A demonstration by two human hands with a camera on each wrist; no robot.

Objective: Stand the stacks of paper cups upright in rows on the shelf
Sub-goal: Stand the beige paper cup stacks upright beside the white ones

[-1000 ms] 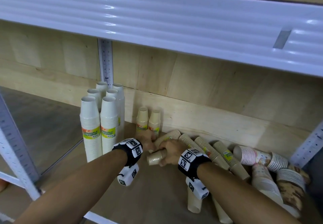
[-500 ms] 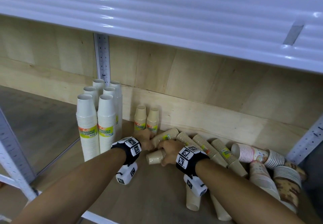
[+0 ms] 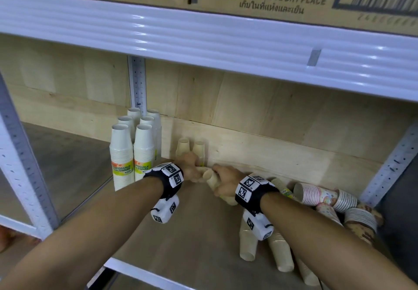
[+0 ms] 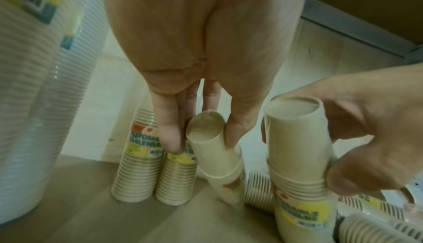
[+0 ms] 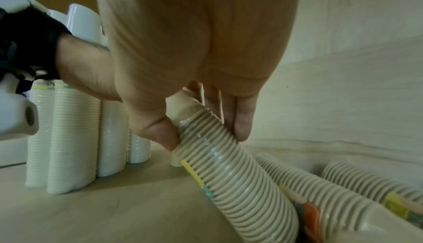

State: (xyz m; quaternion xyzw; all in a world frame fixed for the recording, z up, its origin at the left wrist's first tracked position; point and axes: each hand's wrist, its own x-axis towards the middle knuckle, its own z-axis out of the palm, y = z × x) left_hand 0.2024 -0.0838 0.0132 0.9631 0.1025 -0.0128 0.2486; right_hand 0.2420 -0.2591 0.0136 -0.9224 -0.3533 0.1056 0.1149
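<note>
My left hand (image 3: 192, 172) pinches the top of a short beige cup stack (image 4: 215, 156), which leans nearly upright on the shelf board (image 3: 181, 233). The thumb and fingers (image 4: 169, 138) sit on either side of its top cup. Just right of it, my right hand (image 3: 222, 183) grips a second, longer beige stack (image 3: 211, 180) near its top; in the right wrist view this stack (image 5: 228, 174) slants down to the right. Two beige stacks (image 3: 190, 147) stand upright against the back wall behind my hands. Several tall white stacks (image 3: 133, 154) stand in rows at the left.
More beige stacks (image 3: 248, 244) lie on the board at the front right under my right forearm. Patterned stacks (image 3: 316, 194) are piled at the right by the upright post (image 3: 389, 165). The upper shelf's white beam (image 3: 203, 41) hangs overhead, with cartons on top.
Both hands have moved back toward the wall and tipped their beige stacks up from lying toward standing. My view has tilted upward.
</note>
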